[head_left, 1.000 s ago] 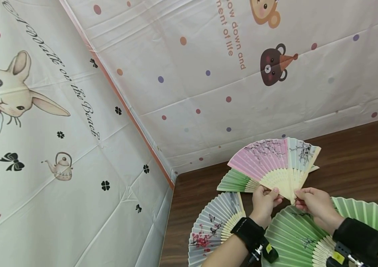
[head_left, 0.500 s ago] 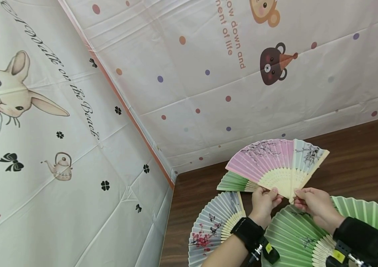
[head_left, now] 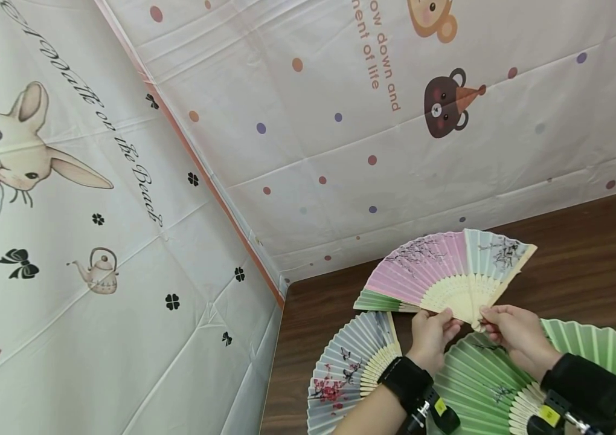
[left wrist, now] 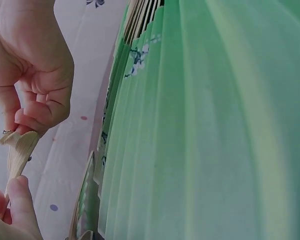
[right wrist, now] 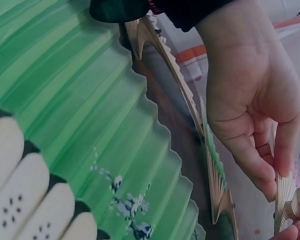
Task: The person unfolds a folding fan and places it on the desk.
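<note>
Both hands hold a pink and pale-blue folding fan, spread wide with its pivot end toward the person. My left hand pinches the fan's lower left rib edge between thumb and fingers. Close to the pivot, my right hand pinches the right guard stick. In the left wrist view the fan's wooden ribs run between the two hands, seen nearly edge-on. The right wrist view shows the left hand on the pale ribs, with only the right fingertips visible at the bottom corner.
Beneath the held fan, a green fan is partly covered. A grey-white fan with red blossoms lies left on the dark wooden table. A large green fan lies open under the right forearm. Printed cloth hangs behind.
The held fan's right edge has swung outward to the right, and its left side has dipped slightly, covering more of the green fan beneath. Both hands stay almost in place.
</note>
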A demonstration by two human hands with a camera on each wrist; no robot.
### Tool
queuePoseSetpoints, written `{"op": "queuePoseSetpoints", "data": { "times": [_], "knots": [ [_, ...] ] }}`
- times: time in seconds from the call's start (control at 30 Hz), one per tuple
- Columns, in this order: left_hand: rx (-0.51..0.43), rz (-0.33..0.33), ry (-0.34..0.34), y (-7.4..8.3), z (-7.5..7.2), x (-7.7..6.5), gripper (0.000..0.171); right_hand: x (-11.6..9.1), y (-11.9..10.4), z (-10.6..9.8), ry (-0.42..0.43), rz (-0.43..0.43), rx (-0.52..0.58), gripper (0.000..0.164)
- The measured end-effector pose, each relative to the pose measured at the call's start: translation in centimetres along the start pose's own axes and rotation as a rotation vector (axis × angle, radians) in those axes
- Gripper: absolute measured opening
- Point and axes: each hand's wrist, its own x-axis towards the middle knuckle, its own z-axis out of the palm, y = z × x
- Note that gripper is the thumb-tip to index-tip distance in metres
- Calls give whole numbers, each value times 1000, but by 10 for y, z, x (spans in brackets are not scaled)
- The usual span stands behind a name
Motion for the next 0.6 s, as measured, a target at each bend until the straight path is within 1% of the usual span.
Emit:
{"op": "queuePoseSetpoints", "data": {
  "times": [0.1,0.3,0.6],
  "knots": [
    [-10,-3,2,0,0,0,12,-1,-2,0,15,14,-2,26],
    [-36,-11,-8,-1,-1,0,11,-2,-2,1,18,29,3,28],
    [-68,-37,9,-3,1,1,11,-2,0,0,20,24,65,22]
  ]
}}
